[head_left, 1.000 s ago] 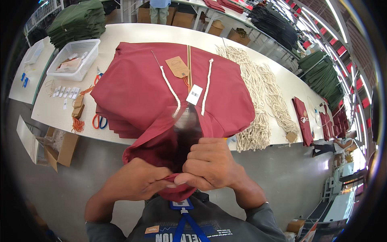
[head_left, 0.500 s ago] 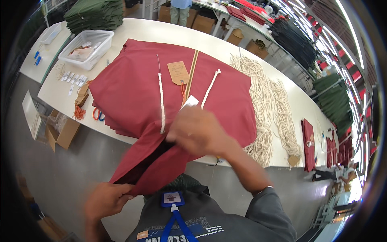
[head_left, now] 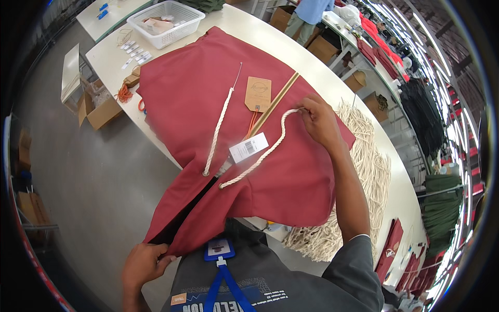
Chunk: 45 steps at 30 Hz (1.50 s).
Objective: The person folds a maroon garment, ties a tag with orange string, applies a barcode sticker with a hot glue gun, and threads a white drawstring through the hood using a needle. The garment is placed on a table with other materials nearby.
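Note:
A dark red garment (head_left: pixel 197 88) lies spread over the table, and its hood-like end (head_left: pixel 202 208) hangs toward me off the near edge. My left hand (head_left: pixel 145 265) is closed on the tip of that end. Up at the right, my right hand (head_left: pixel 319 122) pinches the free end of a white drawcord (head_left: pixel 267 153), which curves from an eyelet. Through the other eyelet comes a second white cord (head_left: pixel 221 127), with a thin metal threader (head_left: pixel 238 77) at its tip. A brown hang tag (head_left: pixel 258 93), a white label (head_left: pixel 248 148) and a brass-coloured zip (head_left: pixel 280 99) lie between the cords.
A white plastic basket (head_left: pixel 166 39) stands at the table's far left, near small white labels (head_left: pixel 136 53) and brown tags with orange strings (head_left: pixel 125 92). Bundled off-white cords (head_left: pixel 358 187) lie at right. A cardboard box (head_left: pixel 99 112) is on the left; a person (head_left: pixel 307 21) stands behind.
My right hand has moved from the eyelets up and right, drawing out the right cord's end. My left hand keeps its hold on the cloth. The view has shifted.

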{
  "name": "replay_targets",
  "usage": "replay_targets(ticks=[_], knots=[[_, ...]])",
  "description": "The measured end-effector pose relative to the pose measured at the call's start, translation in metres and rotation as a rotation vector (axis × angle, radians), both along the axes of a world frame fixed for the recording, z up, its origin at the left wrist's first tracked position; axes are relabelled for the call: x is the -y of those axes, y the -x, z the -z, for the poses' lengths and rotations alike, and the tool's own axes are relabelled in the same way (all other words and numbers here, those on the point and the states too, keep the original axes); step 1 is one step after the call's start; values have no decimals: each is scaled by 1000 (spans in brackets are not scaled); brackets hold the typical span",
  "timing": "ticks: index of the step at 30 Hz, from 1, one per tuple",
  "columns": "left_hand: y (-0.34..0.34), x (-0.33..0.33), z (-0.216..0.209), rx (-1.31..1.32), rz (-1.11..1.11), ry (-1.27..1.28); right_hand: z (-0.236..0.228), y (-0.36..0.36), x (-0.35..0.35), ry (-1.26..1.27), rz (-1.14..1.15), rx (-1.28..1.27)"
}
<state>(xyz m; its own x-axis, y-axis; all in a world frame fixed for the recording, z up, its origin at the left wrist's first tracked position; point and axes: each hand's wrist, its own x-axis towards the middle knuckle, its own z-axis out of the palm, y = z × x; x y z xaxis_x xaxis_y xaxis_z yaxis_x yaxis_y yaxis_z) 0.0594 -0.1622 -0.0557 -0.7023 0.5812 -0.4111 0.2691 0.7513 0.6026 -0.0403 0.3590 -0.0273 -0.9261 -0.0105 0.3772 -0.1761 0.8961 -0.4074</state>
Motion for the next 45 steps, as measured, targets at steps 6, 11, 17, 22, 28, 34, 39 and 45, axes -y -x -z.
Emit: replay_targets(ticks=[6,11,17,22,28,34,39,45], knots=[[-27,-15,15,-132,-148,-133,-29,69,29,74,-15,-22],[-39,-23,10,-121,-206,-83,-10,106,88,-208,-412,57],[-53,-31,5,-27,-320,13,-31,120,70,-339,-393,20],[-48,-35,-3,-38,-295,118,-57,121,23,-436,-324,-8],[-40,-24,-11,-25,-293,157,-50,98,-7,-400,-148,141],[-35,-16,4,-34,-259,85,-26,68,-18,-310,-210,184],[-30,-15,8,-61,-188,90,-13,60,-20,-276,-153,219],[-26,-17,8,-25,-179,150,-10,54,-26,-254,-62,166]])
